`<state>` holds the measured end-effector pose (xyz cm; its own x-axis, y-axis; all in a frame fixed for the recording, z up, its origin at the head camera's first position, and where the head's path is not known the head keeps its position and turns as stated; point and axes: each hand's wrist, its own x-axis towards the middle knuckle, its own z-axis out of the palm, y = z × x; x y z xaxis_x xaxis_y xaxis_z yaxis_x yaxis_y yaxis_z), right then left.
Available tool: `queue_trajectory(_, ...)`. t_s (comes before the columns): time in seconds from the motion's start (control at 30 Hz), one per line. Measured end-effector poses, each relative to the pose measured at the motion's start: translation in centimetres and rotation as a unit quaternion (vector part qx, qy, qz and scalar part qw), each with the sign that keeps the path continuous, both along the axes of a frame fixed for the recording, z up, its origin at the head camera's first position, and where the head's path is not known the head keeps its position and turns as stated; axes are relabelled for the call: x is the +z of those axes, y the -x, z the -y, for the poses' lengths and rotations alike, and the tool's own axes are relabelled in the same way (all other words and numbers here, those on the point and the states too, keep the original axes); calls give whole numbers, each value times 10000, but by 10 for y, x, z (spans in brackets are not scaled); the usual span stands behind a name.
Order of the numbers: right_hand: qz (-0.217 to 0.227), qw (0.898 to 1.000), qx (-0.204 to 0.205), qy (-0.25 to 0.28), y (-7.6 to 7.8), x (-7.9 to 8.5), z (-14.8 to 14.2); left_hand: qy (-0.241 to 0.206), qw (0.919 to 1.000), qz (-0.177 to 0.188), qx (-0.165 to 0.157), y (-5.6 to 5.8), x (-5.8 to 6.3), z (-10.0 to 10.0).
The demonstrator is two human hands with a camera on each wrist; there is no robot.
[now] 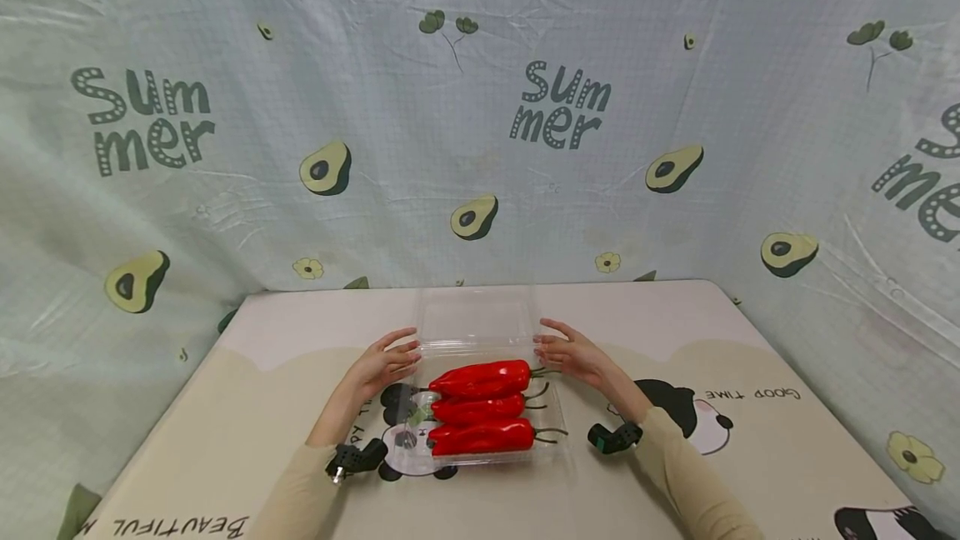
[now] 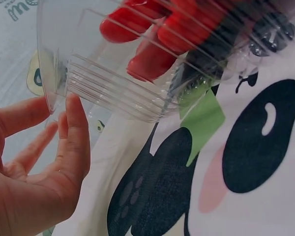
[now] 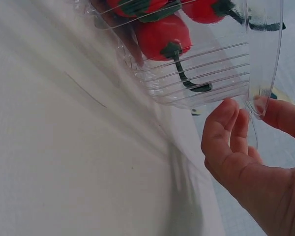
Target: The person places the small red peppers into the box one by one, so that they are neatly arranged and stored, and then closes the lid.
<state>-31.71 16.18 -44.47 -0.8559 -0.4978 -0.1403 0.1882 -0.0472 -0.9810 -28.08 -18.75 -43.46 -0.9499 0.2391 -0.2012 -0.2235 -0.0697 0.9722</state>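
A clear plastic clamshell box (image 1: 480,462) with its lid (image 1: 477,312) folded back lies at the middle of the table. Inside it, 3 glossy red chili peppers (image 1: 483,437) lie side by side, their green stems pointing right. By the left side, near the hinge, is my left hand (image 1: 386,365), its fingers spread and loosely bent. In the left wrist view its fingertips (image 2: 73,101) are right at the box's rim. My right hand (image 1: 573,354) mirrors it on the other side, with fingertips (image 3: 228,107) at the rim in the right wrist view.
The table cover (image 1: 247,432) carries printed pandas and lettering. Curtains (image 1: 390,107) with avocado prints rise behind the table and along its sides. Dark cameras are strapped to my left wrist (image 1: 358,457) and right wrist (image 1: 615,438).
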Motion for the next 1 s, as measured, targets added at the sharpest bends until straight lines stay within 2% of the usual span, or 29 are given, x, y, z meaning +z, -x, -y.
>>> queue_trajectory(0.4,-283,9996,23,-96,-2,4,1,-48,9999,-128,67,1,1,1)
queue_trajectory(0.63,-262,9996,77,25,-2,4,0,-41,9995,-297,75,-1,1,0)
queue_trajectory(1.0,-306,9995,86,-89,-2,4,0,78,9994,-238,218,-2,1,-1)
